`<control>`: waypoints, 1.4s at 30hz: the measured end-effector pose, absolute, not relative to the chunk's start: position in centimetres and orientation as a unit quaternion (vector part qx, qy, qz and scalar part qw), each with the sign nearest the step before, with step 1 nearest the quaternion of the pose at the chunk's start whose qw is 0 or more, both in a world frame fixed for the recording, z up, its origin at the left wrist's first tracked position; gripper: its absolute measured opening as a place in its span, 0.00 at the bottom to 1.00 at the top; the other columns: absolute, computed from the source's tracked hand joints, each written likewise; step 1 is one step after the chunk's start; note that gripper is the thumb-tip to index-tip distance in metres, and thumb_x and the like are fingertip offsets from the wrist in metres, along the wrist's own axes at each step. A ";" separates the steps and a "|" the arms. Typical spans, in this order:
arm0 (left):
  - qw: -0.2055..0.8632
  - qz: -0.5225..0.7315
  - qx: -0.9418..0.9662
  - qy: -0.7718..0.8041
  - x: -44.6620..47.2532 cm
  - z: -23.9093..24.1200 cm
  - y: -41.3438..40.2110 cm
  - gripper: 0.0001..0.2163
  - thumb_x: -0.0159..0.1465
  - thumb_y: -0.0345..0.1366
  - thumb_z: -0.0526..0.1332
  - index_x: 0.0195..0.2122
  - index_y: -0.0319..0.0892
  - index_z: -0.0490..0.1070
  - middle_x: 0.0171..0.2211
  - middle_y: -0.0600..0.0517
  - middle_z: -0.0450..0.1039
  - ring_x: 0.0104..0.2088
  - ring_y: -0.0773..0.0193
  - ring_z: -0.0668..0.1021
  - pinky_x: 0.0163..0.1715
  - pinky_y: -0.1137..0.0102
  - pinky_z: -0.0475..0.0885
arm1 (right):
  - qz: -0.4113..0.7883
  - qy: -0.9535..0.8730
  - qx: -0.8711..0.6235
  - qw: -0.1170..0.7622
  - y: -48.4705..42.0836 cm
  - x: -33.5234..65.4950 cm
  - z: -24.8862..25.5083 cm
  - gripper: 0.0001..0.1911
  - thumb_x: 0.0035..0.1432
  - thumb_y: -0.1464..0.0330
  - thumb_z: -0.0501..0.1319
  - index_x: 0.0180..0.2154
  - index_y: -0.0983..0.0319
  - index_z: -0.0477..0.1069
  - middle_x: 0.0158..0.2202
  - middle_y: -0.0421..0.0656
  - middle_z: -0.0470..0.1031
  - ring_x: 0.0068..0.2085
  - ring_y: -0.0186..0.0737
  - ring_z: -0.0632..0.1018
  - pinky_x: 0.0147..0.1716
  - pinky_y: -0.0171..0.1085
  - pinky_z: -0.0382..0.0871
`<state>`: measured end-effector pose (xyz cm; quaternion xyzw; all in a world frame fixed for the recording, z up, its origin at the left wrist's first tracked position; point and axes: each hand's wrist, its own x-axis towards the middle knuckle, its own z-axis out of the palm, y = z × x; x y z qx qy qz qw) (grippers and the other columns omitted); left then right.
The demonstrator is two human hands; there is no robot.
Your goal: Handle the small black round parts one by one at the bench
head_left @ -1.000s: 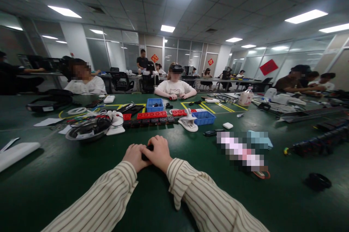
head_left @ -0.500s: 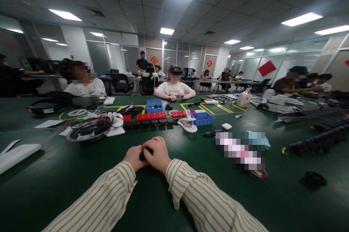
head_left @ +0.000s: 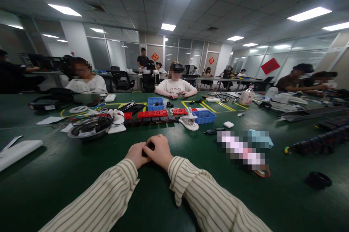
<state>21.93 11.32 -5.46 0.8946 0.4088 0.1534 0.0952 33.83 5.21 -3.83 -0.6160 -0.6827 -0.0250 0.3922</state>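
My left hand [head_left: 137, 154] and my right hand [head_left: 160, 151] meet over the green table [head_left: 152, 199], both with fingers curled. Between them is a small black object [head_left: 151, 146], mostly covered by my fingers, so its kind does not show. The right hand is closed over its top and side, and the left closes in from the other side. Beyond my hands lies a row of red and black block-like pieces [head_left: 152, 114]. A white clip-like stand [head_left: 189, 120] is to their right.
Blue bins [head_left: 204, 117] sit past the row. A metal bowl [head_left: 87, 134] with cables stands at left. A pixelated pink item [head_left: 241, 149], a white case [head_left: 228, 125] and a black ring-shaped object [head_left: 318, 180] lie at right. A person in a headset [head_left: 176, 86] sits opposite.
The view has shifted slightly. Both hands stay together around the black object, with the right hand's fingers a little changed in position; less of the object shows now.
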 end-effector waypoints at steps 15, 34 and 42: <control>0.130 0.176 0.907 0.360 21.4 -6.2 11.9 0.22 0.50 0.38 0.63 0.46 0.39 0.67 0.43 0.46 0.73 0.45 0.55 0.73 0.47 0.66 0.64 | -0.015 -0.707 -0.570 0.418 4.9 33.8 -4.0 0.08 0.55 0.69 0.56 0.39 0.62 0.66 0.38 0.42 0.70 0.41 0.38 0.68 0.44 0.38 0.60; 0.105 0.158 0.914 0.360 21.4 -5.4 11.7 0.12 0.48 0.35 0.63 0.35 0.40 0.70 0.33 0.49 0.72 0.38 0.57 0.74 0.40 0.68 0.67 | -0.033 -0.694 -0.609 0.383 4.8 33.7 -3.7 0.02 0.51 0.68 0.59 0.29 0.60 0.69 0.32 0.39 0.72 0.39 0.36 0.69 0.49 0.41 0.52; 0.129 0.185 0.906 0.358 21.4 -5.6 11.8 0.24 0.46 0.36 0.65 0.45 0.40 0.65 0.43 0.47 0.71 0.44 0.57 0.73 0.46 0.67 0.66 | -0.015 -0.703 -0.581 0.409 4.7 33.9 -3.8 0.17 0.55 0.65 0.57 0.47 0.60 0.63 0.45 0.42 0.71 0.47 0.39 0.68 0.55 0.44 0.46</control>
